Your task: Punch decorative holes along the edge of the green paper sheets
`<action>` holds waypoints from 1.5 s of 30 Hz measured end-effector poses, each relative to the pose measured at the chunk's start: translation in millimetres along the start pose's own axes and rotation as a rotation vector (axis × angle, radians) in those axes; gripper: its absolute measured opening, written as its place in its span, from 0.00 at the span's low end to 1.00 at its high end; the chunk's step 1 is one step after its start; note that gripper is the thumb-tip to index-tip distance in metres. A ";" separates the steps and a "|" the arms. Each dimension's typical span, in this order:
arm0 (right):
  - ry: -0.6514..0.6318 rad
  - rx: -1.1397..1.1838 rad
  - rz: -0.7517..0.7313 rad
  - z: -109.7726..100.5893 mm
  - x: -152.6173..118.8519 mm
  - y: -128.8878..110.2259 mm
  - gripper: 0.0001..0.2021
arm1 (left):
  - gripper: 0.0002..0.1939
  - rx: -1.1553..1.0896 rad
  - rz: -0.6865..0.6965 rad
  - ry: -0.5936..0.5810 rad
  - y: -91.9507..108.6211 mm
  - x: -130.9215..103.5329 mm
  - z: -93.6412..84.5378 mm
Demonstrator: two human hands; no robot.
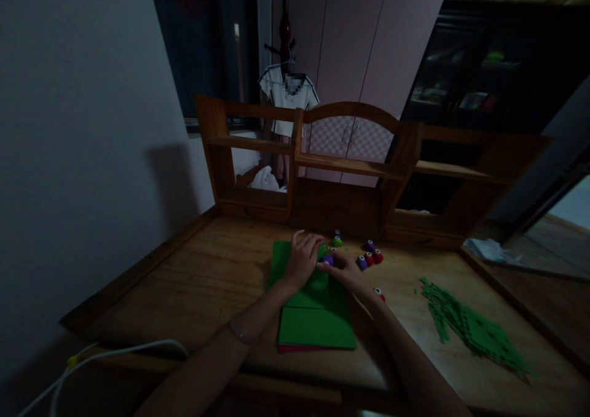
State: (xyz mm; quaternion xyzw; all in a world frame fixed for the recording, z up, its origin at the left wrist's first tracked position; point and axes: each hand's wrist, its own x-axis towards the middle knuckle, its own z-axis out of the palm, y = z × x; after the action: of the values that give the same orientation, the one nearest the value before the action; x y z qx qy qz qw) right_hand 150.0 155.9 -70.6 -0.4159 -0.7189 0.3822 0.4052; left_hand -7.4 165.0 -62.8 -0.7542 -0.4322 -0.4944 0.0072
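Observation:
A stack of green paper sheets (318, 329) lies on the wooden desk in front of me, with a reddish layer showing under its near edge. My left hand (304, 260) is over the upper part of the stack, fingers stretched and slightly bent, holding nothing that I can see. Between the thumb and fingers of my right hand (349, 272) is a small purple craft punch (327, 260), at the upper right of the paper. Tiny green bits lie just beyond my fingertips. The underside of the punch is hidden.
Other small punches stand nearby: a green one (337, 242), a red one (378, 256), a purple one (370, 245) and several more. Cut green paper (483, 334) with holes and strips lies at right. A wooden shelf (336, 208) borders the desk's back; a white cable (138, 346) hangs at front left.

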 end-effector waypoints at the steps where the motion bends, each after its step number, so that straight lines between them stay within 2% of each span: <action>1: -0.003 0.002 -0.004 0.0 0.1 0.3 0.15 | 0.10 0.002 0.001 -0.003 0.1 0.0 -0.2; 14: -0.010 -0.073 -0.005 0.0 0.4 6.3 0.15 | 0.09 -0.003 0.007 -0.010 2.0 0.1 0.4; 32: -0.052 0.030 0.007 0.5 -1.4 8.4 0.14 | 0.10 -0.013 0.012 -0.028 5.0 -0.7 -1.6; 45: -0.002 0.088 0.031 -3.1 -4.0 -7.1 0.15 | 0.10 -0.006 0.024 -0.004 12.0 -1.1 -2.6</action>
State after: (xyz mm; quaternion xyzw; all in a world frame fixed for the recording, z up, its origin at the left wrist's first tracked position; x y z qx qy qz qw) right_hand 152.0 150.3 -64.2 -0.4085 -0.6954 0.4200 0.4161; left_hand -1.5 155.6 -57.3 -0.7603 -0.4216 -0.4940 0.0102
